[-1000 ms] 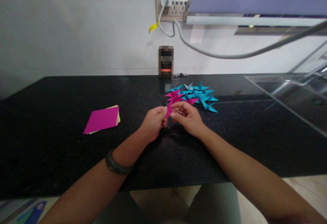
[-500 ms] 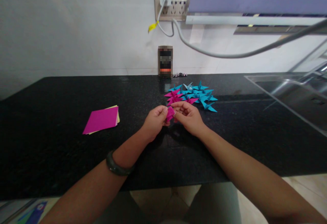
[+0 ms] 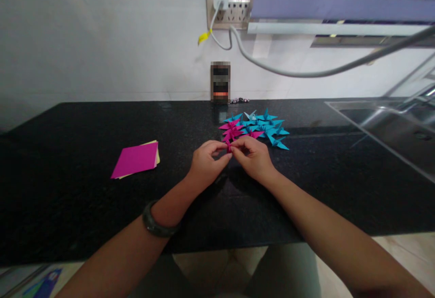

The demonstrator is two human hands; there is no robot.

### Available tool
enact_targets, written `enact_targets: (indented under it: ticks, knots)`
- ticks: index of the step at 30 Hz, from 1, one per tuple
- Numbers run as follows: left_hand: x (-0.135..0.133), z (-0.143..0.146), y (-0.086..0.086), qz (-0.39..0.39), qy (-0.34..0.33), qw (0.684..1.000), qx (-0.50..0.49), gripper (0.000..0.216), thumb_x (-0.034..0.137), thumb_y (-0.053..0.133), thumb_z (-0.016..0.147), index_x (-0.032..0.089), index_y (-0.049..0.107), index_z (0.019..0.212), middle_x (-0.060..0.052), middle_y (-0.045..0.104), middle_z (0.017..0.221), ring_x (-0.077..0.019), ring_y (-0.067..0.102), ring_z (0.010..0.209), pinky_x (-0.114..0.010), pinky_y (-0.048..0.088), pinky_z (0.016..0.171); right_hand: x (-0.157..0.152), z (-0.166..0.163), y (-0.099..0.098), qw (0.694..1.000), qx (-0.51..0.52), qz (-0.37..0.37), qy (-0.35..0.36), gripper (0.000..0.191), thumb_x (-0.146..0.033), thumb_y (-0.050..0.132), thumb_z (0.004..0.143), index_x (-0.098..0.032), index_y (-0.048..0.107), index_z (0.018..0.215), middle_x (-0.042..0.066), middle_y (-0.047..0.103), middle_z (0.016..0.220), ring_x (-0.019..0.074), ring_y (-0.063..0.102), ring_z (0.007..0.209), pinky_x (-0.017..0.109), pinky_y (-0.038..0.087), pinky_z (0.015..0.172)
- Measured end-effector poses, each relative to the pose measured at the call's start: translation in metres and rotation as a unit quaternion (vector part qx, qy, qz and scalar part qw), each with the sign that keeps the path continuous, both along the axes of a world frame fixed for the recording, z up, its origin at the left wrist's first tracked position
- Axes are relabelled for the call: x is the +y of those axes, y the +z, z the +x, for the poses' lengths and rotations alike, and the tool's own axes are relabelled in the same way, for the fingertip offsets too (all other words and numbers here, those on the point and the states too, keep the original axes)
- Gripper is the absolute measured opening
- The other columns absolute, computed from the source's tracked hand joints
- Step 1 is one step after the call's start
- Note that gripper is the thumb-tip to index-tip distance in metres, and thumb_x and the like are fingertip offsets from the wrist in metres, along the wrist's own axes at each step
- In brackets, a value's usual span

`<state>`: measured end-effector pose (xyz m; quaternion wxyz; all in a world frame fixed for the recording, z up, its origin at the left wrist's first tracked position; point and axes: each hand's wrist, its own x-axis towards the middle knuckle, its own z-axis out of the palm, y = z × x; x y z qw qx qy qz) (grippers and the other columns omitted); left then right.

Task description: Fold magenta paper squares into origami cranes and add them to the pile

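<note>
Between my fingertips is a small folded piece of magenta paper [image 3: 229,147], narrow and partly covered by the fingers. My left hand [image 3: 208,161] pinches it from the left with thumb and forefinger. From the right, my right hand [image 3: 254,156] grips the same paper, its fingers curled. Just beyond the hands lie several folded paper cranes: magenta cranes [image 3: 233,133] on the near left and blue cranes [image 3: 268,128] behind and to the right, with one pale blue crane [image 3: 250,115] at the back.
A stack of square paper [image 3: 135,160], magenta on top with yellow beneath, lies on the black counter [image 3: 84,207] at left. A blurred-out phone-like device [image 3: 220,82] leans on the wall beside a beaded strand [image 3: 239,100]. At right is a metal sink [image 3: 401,130]; a grey cable [image 3: 306,73] hangs above.
The magenta paper has turned and now shows a narrower shape. My left fingers have shifted right, and their grip has moved to the thumb and forefinger tips. The cranes stay put.
</note>
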<state>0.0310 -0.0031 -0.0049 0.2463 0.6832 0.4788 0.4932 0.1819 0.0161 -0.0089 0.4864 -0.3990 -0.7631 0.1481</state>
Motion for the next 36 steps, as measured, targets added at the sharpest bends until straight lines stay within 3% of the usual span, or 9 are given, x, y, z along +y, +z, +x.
enact_targets:
  ticks: [4,12,23,28,33,36]
  knots:
    - [0.0016,-0.0027,-0.0025,0.011,0.018,0.999,0.024,0.013,0.025,0.060,0.071,0.017,0.067,0.080,-0.005,0.065,0.079,-0.0145,0.059,0.071,-0.025,0.048,0.066,0.0010,0.0022,0.0026,0.998,-0.028,0.021,0.044,0.010,-0.018,0.053,0.078,-0.018,0.062,0.083,0.004,0.061,0.075,0.0128,0.055,0.064,0.025,0.044,0.058]
    - [0.0010,-0.0039,0.0003,0.049,0.032,0.997,0.058,0.010,0.023,0.058,0.072,0.018,0.066,0.075,-0.005,0.065,0.077,-0.0157,0.059,0.072,-0.026,0.046,0.068,0.0020,0.0032,0.0037,0.998,-0.013,0.009,0.065,0.010,-0.016,0.053,0.078,-0.019,0.063,0.080,0.004,0.063,0.077,0.0141,0.057,0.070,0.027,0.045,0.062]
    - [0.0006,-0.0022,-0.0013,0.001,0.009,1.000,0.006,0.016,0.030,0.064,0.067,0.017,0.066,0.076,-0.005,0.064,0.077,-0.0152,0.059,0.070,-0.026,0.048,0.067,0.0025,0.0047,0.0048,0.997,-0.001,0.019,0.076,0.011,-0.016,0.054,0.077,-0.020,0.064,0.079,0.004,0.065,0.079,0.0141,0.058,0.070,0.028,0.046,0.063]
    - [0.0022,-0.0027,-0.0010,-0.015,0.014,1.000,-0.019,0.010,0.019,0.060,0.067,0.018,0.067,0.074,-0.004,0.064,0.075,-0.0141,0.058,0.066,-0.024,0.048,0.064,0.0017,0.0035,0.0036,0.997,0.009,-0.011,0.070,0.009,-0.018,0.056,0.076,-0.020,0.064,0.078,0.004,0.064,0.078,0.0138,0.057,0.067,0.027,0.046,0.060]
    - [0.0014,-0.0044,0.0034,-0.004,0.009,1.000,-0.001,0.013,0.014,0.058,0.065,0.019,0.067,0.072,-0.003,0.064,0.073,-0.0133,0.057,0.065,-0.023,0.046,0.063,0.0011,0.0032,0.0021,0.996,0.016,-0.054,0.071,0.029,-0.018,0.054,0.077,-0.021,0.059,0.105,0.003,0.060,0.078,0.0134,0.055,0.067,0.026,0.045,0.058]
    - [0.0014,-0.0047,0.0025,0.011,-0.001,1.000,0.017,0.013,0.015,0.056,0.068,0.020,0.067,0.074,-0.003,0.065,0.076,-0.0135,0.057,0.067,-0.023,0.046,0.063,0.0020,0.0042,0.0018,0.996,-0.015,-0.034,0.079,0.027,-0.018,0.053,0.079,-0.022,0.059,0.106,0.005,0.060,0.085,0.0154,0.055,0.076,0.029,0.046,0.066]
